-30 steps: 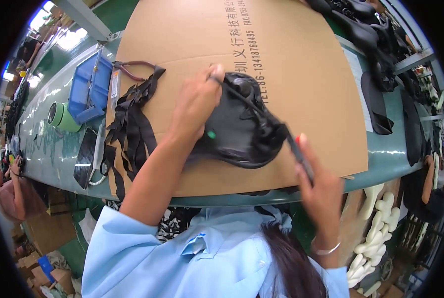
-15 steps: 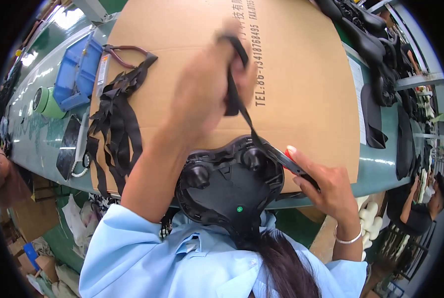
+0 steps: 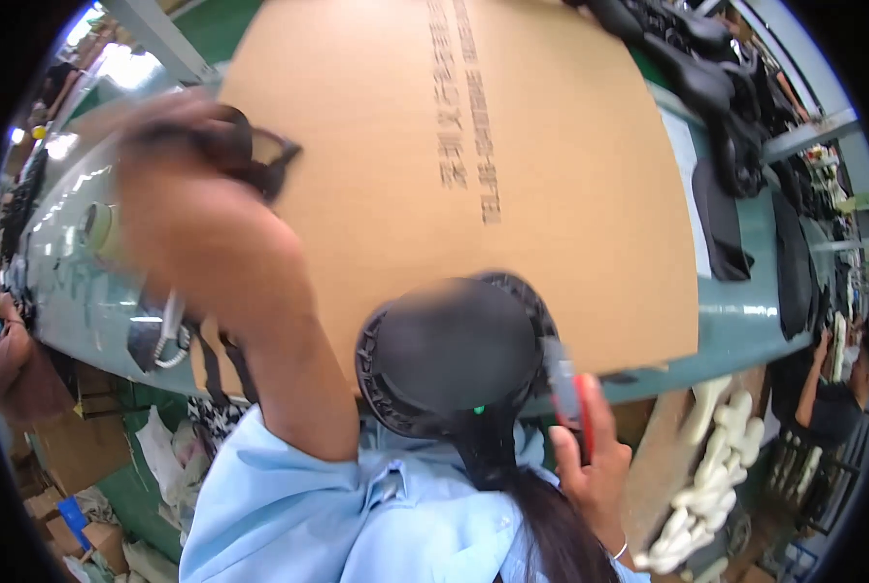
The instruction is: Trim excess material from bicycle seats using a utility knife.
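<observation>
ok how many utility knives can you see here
1: the red utility knife, held in the person's right hand. Others may be hidden behind the left forearm.

The black saddle (image 3: 459, 360) looks plastic, the cardboard (image 3: 590, 214) matt, the tabletop (image 3: 747, 311) glossy.

Dark printed lettering (image 3: 449, 141) runs down the brown cardboard (image 3: 590, 185).

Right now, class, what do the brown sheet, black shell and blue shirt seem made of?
Brown sheet: probably cardboard, matte, judging by its flat, tan, printed face. Black shell: perhaps moulded plastic, dull, with ridges around its rim; blur leaves this open. Blue shirt: fabric, matte, softly creased.
</observation>
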Available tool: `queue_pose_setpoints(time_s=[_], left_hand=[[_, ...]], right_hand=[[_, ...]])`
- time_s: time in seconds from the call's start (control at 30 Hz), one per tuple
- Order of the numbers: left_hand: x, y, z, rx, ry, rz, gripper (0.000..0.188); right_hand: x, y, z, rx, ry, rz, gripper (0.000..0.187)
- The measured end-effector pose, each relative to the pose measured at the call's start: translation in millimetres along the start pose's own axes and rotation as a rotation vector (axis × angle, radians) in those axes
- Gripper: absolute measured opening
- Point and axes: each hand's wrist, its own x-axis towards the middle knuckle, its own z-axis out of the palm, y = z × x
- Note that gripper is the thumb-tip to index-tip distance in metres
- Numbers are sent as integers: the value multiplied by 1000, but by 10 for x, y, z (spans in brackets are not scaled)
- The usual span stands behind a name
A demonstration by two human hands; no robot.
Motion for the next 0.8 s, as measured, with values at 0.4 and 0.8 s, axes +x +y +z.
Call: queue_pose_setpoints(time_s=[0.4, 0.8], left_hand=[[-221, -249, 413, -508, -1578, -779, 51], [746, -1704, 3097, -752, -707, -1083, 46]], right_hand=[[1534, 139, 120, 800, 249, -17, 73], [1453, 479, 155, 885, 488, 291, 39]])
